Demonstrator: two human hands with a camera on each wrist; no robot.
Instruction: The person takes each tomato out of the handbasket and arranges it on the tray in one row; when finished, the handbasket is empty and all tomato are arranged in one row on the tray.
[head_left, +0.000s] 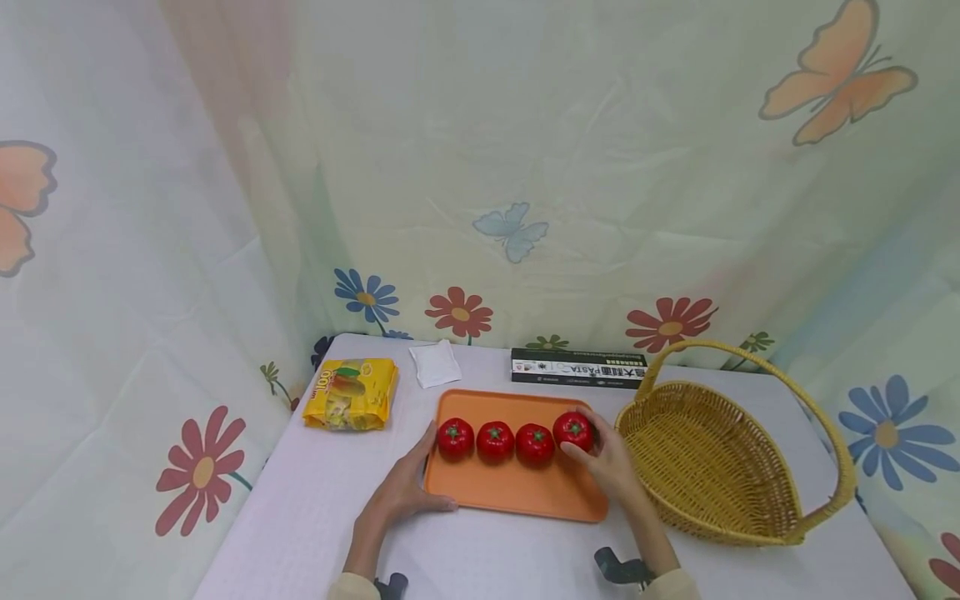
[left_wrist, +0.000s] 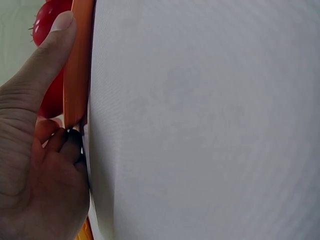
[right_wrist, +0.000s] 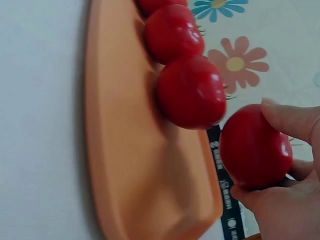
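Note:
An orange tray (head_left: 517,495) lies on the table, and a row of red tomatoes runs across it: a left one (head_left: 454,438), a second (head_left: 495,442) and a third (head_left: 535,443). My right hand (head_left: 611,458) holds another tomato (right_wrist: 256,147) at the row's right end, thumb on one side and fingers on the other. In the right wrist view this tomato is raised above the tray. My left hand (head_left: 405,490) grips the tray's left front corner, its thumb (left_wrist: 50,50) against the front rim and its fingers at the left side.
A yellow wicker basket (head_left: 708,454) with a tall handle stands right of the tray. Behind the tray lies a black pasta box (head_left: 577,368). A white packet (head_left: 436,364) and a yellow package (head_left: 351,394) lie at the back left. A printed curtain (head_left: 465,167) surrounds the table.

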